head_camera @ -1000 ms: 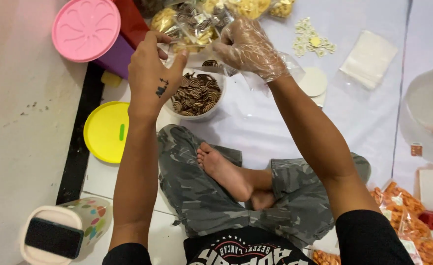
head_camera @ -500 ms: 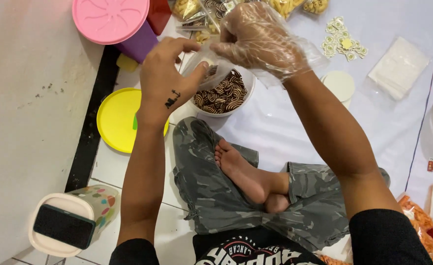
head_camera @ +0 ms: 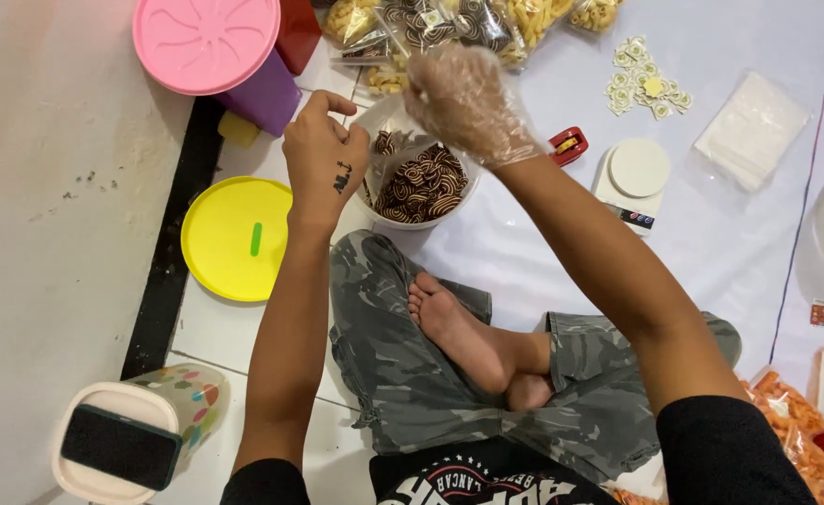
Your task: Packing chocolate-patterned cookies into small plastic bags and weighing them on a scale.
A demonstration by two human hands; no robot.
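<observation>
Both hands work over the white bowl of striped brown snacks: the bare left hand seemingly pinches a clear bag's mouth while the gloved right hand curls above, filling, so steady bag-holding matters next.

Even, diffuse overhead light; shadows are soft and short. Mild glare marks the clear plastic glove on the right hand. Both hands show slight motion blur; the floor tiles stay sharp.
</observation>
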